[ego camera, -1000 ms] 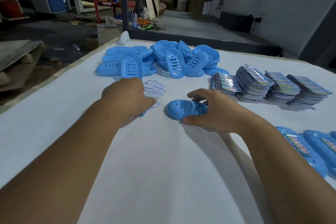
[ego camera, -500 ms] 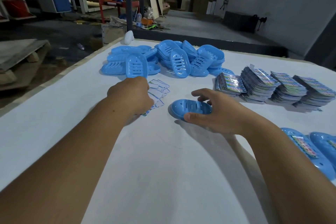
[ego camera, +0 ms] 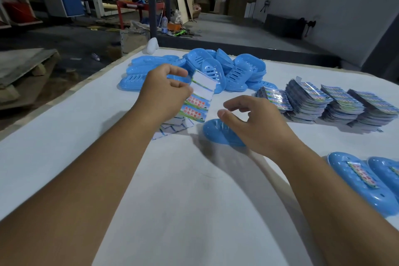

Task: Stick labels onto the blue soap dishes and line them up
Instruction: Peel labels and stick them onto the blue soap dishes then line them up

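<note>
Done so far: two labelled soap dishes [ego camera: 358, 181] lie side by side at the lower right edge of the frame, bottoms up, each with a printed label stuck along its back. How many more sit beyond the frame edge I cannot tell.
Step in hand: by my reading, a label is being readied for the next dish.
Left hand [ego camera: 160, 90]: raised at centre frame, fingers curled, pinching the edge of a label sheet [ego camera: 199, 97] that hangs upright; its upper part is blank white backing, its lower part shows printed stickers.
Right hand [ego camera: 257, 121]: hovers just over the upturned soap dish [ego camera: 218, 131], fingers spread and loosely bent, gripping nothing; whether it touches the dish I cannot tell.
Current dish: lies bottom up on the white table [ego camera: 194, 201] at centre, no label on it yet.
Left to do: a large heap of unlabelled soap dishes [ego camera: 216, 71] sits at upper centre, so most of the work looks undone.
Label supply: four stacks of printed labels [ego camera: 328, 103] stand at right of centre, well stocked.
Spent backings: a loose pile of white backing papers [ego camera: 172, 127] lies below the left hand, beside the current dish.
Containers: the dishes in the heap that face up show slotted bottoms and hold nothing; no soap appears anywhere.
Far corner: a small white object [ego camera: 152, 45] rests at the table's upper edge; what it is I cannot tell.
</note>
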Tool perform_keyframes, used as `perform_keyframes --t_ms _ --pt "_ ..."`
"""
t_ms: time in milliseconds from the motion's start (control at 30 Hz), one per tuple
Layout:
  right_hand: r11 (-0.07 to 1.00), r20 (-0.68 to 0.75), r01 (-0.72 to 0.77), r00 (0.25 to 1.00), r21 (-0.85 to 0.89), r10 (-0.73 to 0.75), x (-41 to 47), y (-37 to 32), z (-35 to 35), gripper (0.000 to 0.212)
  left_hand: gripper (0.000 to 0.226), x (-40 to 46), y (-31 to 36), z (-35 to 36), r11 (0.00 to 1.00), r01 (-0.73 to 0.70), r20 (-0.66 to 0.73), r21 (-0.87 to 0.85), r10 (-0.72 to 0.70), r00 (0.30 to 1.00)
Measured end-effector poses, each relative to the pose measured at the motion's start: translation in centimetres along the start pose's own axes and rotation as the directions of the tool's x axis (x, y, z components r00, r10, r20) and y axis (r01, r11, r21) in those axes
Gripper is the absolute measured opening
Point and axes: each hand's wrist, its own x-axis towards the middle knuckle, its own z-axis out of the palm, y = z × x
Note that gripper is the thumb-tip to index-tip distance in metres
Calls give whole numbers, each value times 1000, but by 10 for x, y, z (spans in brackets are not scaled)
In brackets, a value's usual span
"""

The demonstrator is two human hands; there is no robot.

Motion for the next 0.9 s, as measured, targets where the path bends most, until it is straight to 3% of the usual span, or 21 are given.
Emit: perform_keyframes --t_ms 100,233,600,900 --pt "994 1 -51 999 101 51 2 -3 3 24 26 -4 2 11 967 113 95 -229 -93 991" --pt "986 3 -58 998 155 59 6 -2 1 26 27 -6 0 20 923 199 168 -330 -150 974" --pt "956 -23 -161 985 247 172 10 1 -1 33 27 -10 -1 20 983 114 229 -142 -80 970" --pt "962 -29 -189 980 198 199 8 0 -4 35 26 -15 4 20 985 89 238 -145 -53 970"
